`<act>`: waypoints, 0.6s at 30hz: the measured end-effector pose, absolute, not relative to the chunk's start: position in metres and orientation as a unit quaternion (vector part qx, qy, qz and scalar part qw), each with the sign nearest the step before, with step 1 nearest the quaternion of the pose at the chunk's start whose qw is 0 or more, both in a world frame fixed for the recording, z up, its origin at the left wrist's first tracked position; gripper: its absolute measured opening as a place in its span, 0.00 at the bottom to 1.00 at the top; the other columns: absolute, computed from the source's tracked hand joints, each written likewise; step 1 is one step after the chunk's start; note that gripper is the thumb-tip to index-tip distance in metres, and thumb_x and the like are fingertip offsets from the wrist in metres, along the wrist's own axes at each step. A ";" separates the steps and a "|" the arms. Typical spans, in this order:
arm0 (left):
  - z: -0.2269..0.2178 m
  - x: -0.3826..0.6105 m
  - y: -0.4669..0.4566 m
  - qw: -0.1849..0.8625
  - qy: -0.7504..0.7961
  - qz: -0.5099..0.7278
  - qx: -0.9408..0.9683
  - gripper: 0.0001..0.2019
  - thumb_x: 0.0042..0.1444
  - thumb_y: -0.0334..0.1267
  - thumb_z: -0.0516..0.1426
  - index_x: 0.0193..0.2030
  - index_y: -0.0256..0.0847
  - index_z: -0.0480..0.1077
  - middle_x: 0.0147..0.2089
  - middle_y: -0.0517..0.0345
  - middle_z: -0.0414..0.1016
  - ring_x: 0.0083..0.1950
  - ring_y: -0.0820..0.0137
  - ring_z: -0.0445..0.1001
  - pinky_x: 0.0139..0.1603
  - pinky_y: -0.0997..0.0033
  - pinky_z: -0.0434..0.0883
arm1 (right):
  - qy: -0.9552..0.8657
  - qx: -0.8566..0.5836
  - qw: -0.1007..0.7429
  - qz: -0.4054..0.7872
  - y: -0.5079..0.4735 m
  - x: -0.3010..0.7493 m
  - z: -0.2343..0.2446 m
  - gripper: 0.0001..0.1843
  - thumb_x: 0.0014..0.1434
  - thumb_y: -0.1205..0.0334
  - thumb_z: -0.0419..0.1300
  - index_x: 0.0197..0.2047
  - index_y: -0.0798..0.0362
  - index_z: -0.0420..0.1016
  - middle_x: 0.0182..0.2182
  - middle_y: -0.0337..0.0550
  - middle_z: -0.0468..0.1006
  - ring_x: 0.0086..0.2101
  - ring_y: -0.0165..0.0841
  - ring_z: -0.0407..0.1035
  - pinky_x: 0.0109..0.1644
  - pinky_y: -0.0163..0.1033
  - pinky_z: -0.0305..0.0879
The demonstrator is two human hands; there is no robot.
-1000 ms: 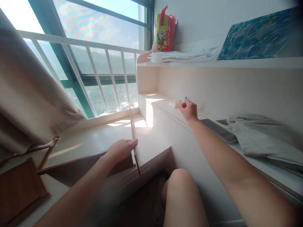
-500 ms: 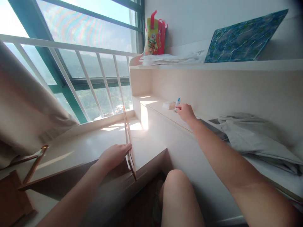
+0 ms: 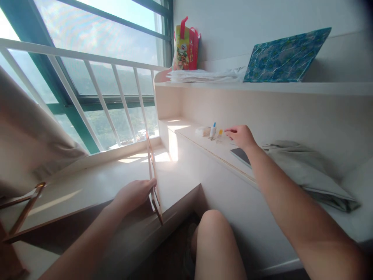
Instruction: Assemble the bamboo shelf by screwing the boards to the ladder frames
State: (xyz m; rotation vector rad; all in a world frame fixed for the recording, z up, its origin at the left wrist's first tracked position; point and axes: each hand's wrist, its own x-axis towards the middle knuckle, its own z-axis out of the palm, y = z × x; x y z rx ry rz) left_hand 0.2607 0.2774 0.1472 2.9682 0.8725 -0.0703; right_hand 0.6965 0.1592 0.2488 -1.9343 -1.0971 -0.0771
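My left hand (image 3: 136,194) is gripping a thin, flat piece with brown wood-like edges (image 3: 158,212), which is standing on edge above the smooth pale desk (image 3: 116,175). Further out, my right hand (image 3: 240,135) is holding nothing, its fingers opening loosely just beside a small yellow item (image 3: 220,132). A white bottle with a pointed blue cap (image 3: 213,131) is standing next to that on the ledge (image 3: 192,134), while soft, creased grey cloth (image 3: 309,167) is lying to the right. 0.5 s ago those fingers were touching the bottle; now they are staying clear of it. My forearm is partly covering a dark slab (image 3: 240,155), and the small metallic bits (image 3: 211,138) by the bottle are looking too tiny to identify.
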 end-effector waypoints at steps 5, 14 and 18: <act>0.151 0.262 0.273 0.022 0.296 -0.026 0.955 0.11 0.67 0.35 0.45 0.44 0.46 0.68 0.38 0.53 0.80 0.36 0.63 0.78 0.34 0.68 0.64 | -0.582 -0.556 0.585 0.100 0.163 0.571 0.190 0.15 0.56 0.59 0.69 0.47 0.52 0.80 0.29 0.39 0.80 0.28 0.31 0.74 0.37 0.40 0.73; 0.146 0.261 0.268 -0.003 0.319 -0.030 0.947 0.14 0.70 0.41 0.44 0.52 0.48 0.68 0.41 0.53 0.82 0.39 0.59 0.80 0.37 0.66 0.67 | -0.470 -0.415 0.688 0.365 0.195 0.460 0.076 0.12 0.50 0.56 0.74 0.34 0.53 0.82 0.27 0.39 0.81 0.28 0.32 0.74 0.35 0.40 0.74; 0.146 0.261 0.266 -0.010 0.340 -0.032 0.940 0.15 0.71 0.44 0.45 0.57 0.47 0.67 0.42 0.53 0.82 0.40 0.59 0.81 0.38 0.67 0.68 | -0.424 -0.364 0.718 0.414 0.204 0.444 0.061 0.11 0.50 0.57 0.75 0.34 0.52 0.83 0.25 0.39 0.81 0.26 0.33 0.75 0.36 0.41 0.75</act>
